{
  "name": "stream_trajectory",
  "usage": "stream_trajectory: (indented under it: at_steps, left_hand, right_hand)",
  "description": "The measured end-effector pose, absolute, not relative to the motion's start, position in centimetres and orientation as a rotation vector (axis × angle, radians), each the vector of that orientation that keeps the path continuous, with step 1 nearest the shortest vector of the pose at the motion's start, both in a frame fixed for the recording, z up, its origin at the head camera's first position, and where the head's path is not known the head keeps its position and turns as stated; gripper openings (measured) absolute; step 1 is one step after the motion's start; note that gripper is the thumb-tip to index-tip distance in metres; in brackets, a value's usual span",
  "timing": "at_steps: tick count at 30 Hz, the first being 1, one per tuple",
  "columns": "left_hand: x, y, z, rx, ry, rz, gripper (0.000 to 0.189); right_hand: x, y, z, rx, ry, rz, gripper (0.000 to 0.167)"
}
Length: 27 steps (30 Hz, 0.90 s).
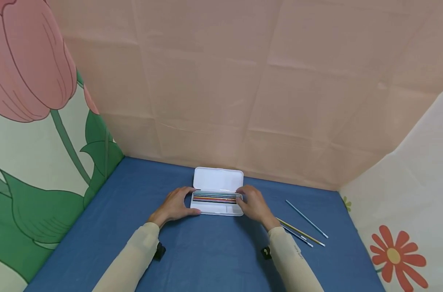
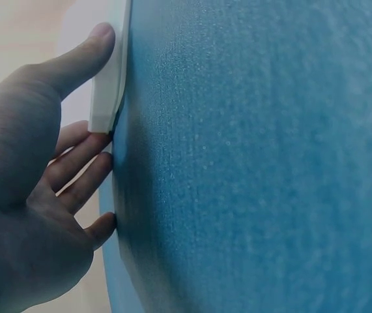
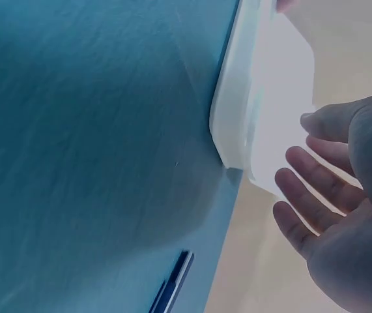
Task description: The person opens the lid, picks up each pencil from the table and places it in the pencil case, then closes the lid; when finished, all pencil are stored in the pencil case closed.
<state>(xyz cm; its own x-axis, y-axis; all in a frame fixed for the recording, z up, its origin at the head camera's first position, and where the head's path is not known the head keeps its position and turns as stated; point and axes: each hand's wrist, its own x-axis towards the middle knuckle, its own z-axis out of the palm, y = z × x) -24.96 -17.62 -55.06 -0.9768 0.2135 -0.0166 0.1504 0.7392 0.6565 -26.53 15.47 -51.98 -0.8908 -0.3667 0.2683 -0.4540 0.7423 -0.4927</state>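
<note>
A white pencil case (image 1: 217, 209) lies on the blue cloth with its lid (image 1: 218, 179) raised toward the back wall. Several coloured pencils (image 1: 215, 198) lie side by side along the back part of its tray. My left hand (image 1: 177, 205) holds the case's left end, thumb along the front wall and fingers around the back corner; in the left wrist view the thumb presses the white side. Over the right end hovers my right hand (image 1: 256, 205). Its fingers (image 3: 326, 179) are spread and loosely bent beside the case, with nothing between them in the right wrist view.
Several loose pencils (image 1: 305, 232) lie on the blue cloth (image 1: 214, 259) right of my right forearm. A beige wall sheet (image 1: 221, 101) rises behind the case. Flower-printed sheets stand at the left and right sides.
</note>
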Motion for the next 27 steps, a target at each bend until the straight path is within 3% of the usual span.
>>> stream_trajectory:
  at_steps: [27]
  left_hand:
    - [-24.8,-17.6,-55.1,0.298,2.854,1.057,0.091]
  right_hand:
    - [-20.1,21.4,-52.6,0.605,-2.671,0.721,0.029]
